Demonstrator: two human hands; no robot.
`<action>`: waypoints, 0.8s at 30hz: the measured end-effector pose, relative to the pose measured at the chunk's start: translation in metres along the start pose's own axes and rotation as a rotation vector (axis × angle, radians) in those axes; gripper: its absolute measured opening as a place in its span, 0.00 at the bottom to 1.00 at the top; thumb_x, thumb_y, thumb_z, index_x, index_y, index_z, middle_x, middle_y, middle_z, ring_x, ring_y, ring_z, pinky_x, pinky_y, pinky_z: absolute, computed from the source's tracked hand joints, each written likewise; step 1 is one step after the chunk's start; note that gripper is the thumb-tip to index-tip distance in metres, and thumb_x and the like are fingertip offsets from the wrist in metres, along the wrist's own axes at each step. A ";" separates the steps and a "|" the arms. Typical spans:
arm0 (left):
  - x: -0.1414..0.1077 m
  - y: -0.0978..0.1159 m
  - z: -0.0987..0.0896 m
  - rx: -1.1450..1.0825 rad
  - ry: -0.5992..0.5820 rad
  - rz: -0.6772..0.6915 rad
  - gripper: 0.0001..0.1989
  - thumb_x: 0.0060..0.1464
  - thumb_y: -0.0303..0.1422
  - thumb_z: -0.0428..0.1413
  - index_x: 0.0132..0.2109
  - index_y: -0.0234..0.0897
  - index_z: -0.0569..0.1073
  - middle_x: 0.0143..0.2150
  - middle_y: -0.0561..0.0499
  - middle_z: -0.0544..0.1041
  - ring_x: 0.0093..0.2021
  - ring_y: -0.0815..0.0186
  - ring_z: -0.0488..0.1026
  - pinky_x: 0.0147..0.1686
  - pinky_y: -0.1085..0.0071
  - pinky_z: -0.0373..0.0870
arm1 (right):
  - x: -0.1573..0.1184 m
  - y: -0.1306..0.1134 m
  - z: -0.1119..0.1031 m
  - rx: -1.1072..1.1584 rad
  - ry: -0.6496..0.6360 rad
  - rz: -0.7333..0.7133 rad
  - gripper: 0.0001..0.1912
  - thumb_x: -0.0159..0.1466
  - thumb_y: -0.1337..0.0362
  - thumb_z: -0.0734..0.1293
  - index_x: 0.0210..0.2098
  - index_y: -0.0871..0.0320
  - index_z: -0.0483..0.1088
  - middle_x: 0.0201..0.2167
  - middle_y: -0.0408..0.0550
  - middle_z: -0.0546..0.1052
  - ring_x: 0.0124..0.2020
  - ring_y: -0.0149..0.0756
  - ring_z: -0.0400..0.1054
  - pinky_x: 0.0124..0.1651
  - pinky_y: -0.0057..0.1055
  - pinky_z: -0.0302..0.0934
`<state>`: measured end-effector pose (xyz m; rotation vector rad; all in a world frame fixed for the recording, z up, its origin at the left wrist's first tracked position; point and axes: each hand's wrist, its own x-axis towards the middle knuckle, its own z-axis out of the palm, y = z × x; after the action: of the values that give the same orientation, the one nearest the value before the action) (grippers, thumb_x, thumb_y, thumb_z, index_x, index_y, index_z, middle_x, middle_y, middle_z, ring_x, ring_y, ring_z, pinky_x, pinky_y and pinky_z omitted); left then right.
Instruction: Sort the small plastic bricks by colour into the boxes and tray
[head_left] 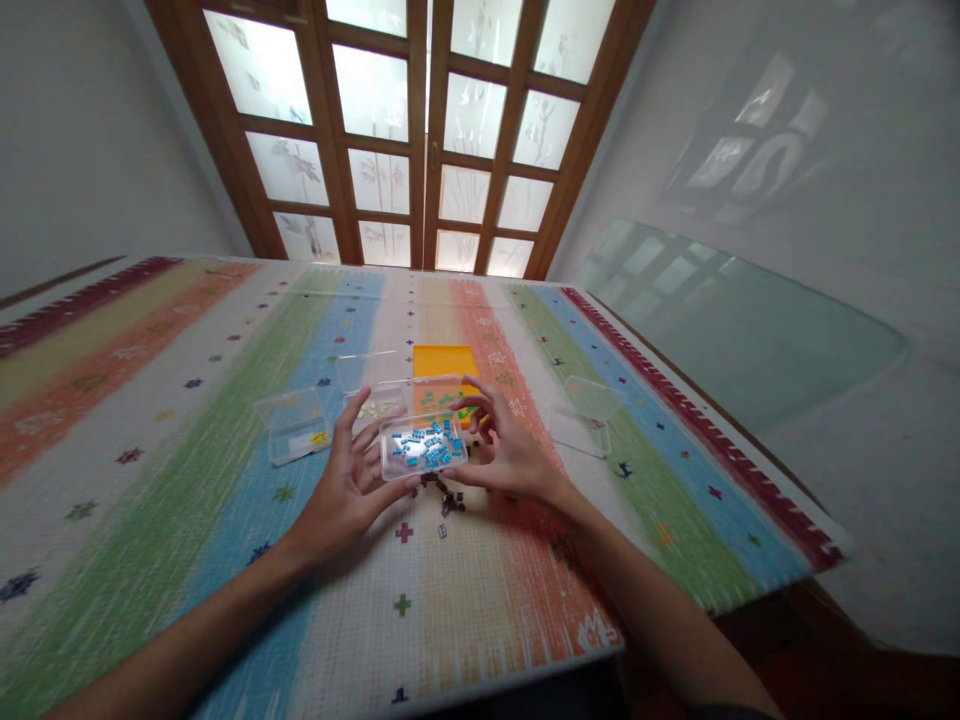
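Between my two hands is a clear plastic box with its hinged lid raised, lifted above the table. Small blue bricks lie scattered in it. My left hand grips the box's left side, thumb at the front edge and fingers behind. My right hand grips the right side, its thumb at the front corner and index finger at the lid. Just under the box, loose dark brown bricks are spread on the cloth. Behind it lies an orange tray, partly seen through the clear lid.
An open clear box with a few yellow pieces stands at left. Another open clear box stands at right. Pale pieces show behind the held box. A striped cloth covers the table; a wall runs along the right.
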<state>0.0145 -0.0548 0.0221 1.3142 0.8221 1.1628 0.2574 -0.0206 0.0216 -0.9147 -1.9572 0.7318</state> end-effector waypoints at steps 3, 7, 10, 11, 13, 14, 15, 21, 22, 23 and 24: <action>0.002 0.000 0.000 -0.008 0.034 0.011 0.55 0.53 0.31 0.69 0.73 0.61 0.41 0.73 0.39 0.60 0.62 0.49 0.75 0.60 0.47 0.76 | 0.001 -0.003 -0.004 -0.102 0.088 -0.101 0.41 0.57 0.60 0.80 0.65 0.53 0.63 0.52 0.52 0.72 0.46 0.39 0.70 0.45 0.35 0.70; 0.005 -0.002 -0.003 -0.013 0.082 0.019 0.55 0.52 0.31 0.69 0.73 0.61 0.42 0.73 0.40 0.60 0.65 0.48 0.72 0.61 0.47 0.74 | 0.001 -0.007 -0.007 -0.207 0.102 -0.268 0.10 0.65 0.63 0.74 0.47 0.53 0.78 0.43 0.49 0.71 0.44 0.38 0.69 0.46 0.38 0.70; 0.005 -0.004 -0.003 -0.010 0.071 0.016 0.55 0.52 0.31 0.70 0.73 0.62 0.42 0.73 0.39 0.60 0.64 0.48 0.73 0.59 0.47 0.76 | 0.001 -0.009 -0.005 -0.233 0.085 -0.371 0.09 0.67 0.64 0.72 0.47 0.52 0.79 0.42 0.49 0.72 0.40 0.36 0.69 0.40 0.35 0.70; 0.005 -0.004 -0.003 -0.012 0.063 0.018 0.55 0.52 0.31 0.70 0.73 0.62 0.43 0.73 0.39 0.60 0.63 0.48 0.74 0.59 0.47 0.76 | 0.000 -0.009 -0.003 -0.243 0.070 -0.409 0.07 0.68 0.64 0.72 0.46 0.53 0.79 0.42 0.49 0.73 0.39 0.35 0.69 0.39 0.34 0.69; 0.003 -0.005 -0.002 -0.015 0.044 0.023 0.54 0.52 0.31 0.69 0.73 0.63 0.43 0.74 0.40 0.60 0.62 0.50 0.75 0.59 0.48 0.76 | -0.002 -0.010 0.000 -0.277 0.024 -0.467 0.06 0.70 0.65 0.69 0.44 0.53 0.79 0.40 0.49 0.75 0.37 0.33 0.70 0.38 0.31 0.68; 0.003 -0.005 -0.002 -0.016 0.034 0.024 0.53 0.53 0.31 0.69 0.73 0.64 0.43 0.74 0.40 0.59 0.61 0.51 0.76 0.59 0.48 0.77 | -0.003 -0.011 0.002 -0.309 -0.003 -0.479 0.06 0.71 0.66 0.68 0.43 0.53 0.79 0.38 0.48 0.76 0.37 0.33 0.70 0.37 0.30 0.68; 0.002 -0.005 -0.001 -0.015 0.024 0.026 0.53 0.53 0.31 0.69 0.73 0.64 0.44 0.74 0.40 0.59 0.60 0.52 0.77 0.58 0.49 0.77 | -0.004 -0.011 0.003 -0.353 -0.021 -0.481 0.07 0.71 0.67 0.67 0.43 0.53 0.79 0.37 0.48 0.77 0.36 0.32 0.71 0.37 0.30 0.67; -0.001 -0.006 0.001 0.009 0.004 0.028 0.51 0.55 0.32 0.68 0.73 0.63 0.44 0.75 0.39 0.58 0.56 0.55 0.79 0.56 0.51 0.78 | -0.009 -0.011 0.009 -0.575 -0.068 -0.538 0.13 0.72 0.70 0.62 0.44 0.54 0.79 0.34 0.47 0.79 0.31 0.32 0.69 0.34 0.31 0.62; -0.001 -0.005 0.001 0.014 0.003 0.020 0.52 0.55 0.33 0.68 0.73 0.64 0.44 0.76 0.40 0.56 0.57 0.54 0.79 0.56 0.52 0.79 | -0.009 -0.011 0.009 -0.583 -0.070 -0.540 0.13 0.73 0.70 0.62 0.43 0.54 0.79 0.33 0.46 0.79 0.31 0.32 0.69 0.34 0.30 0.62; -0.001 -0.005 0.001 0.019 0.003 0.012 0.52 0.54 0.33 0.69 0.72 0.65 0.44 0.77 0.40 0.54 0.58 0.53 0.78 0.56 0.52 0.79 | -0.008 -0.010 0.010 -0.588 -0.068 -0.537 0.12 0.73 0.70 0.62 0.43 0.54 0.79 0.33 0.46 0.79 0.31 0.32 0.69 0.34 0.30 0.61; -0.001 -0.005 0.001 0.024 0.005 0.006 0.52 0.54 0.33 0.69 0.72 0.66 0.44 0.79 0.41 0.52 0.59 0.53 0.77 0.56 0.52 0.79 | -0.008 -0.009 0.010 -0.590 -0.069 -0.529 0.12 0.73 0.70 0.63 0.42 0.54 0.79 0.33 0.46 0.79 0.31 0.31 0.69 0.34 0.29 0.61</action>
<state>0.0166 -0.0552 0.0170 1.3345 0.8391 1.1647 0.2493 -0.0338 0.0206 -0.6412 -2.3827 -0.1321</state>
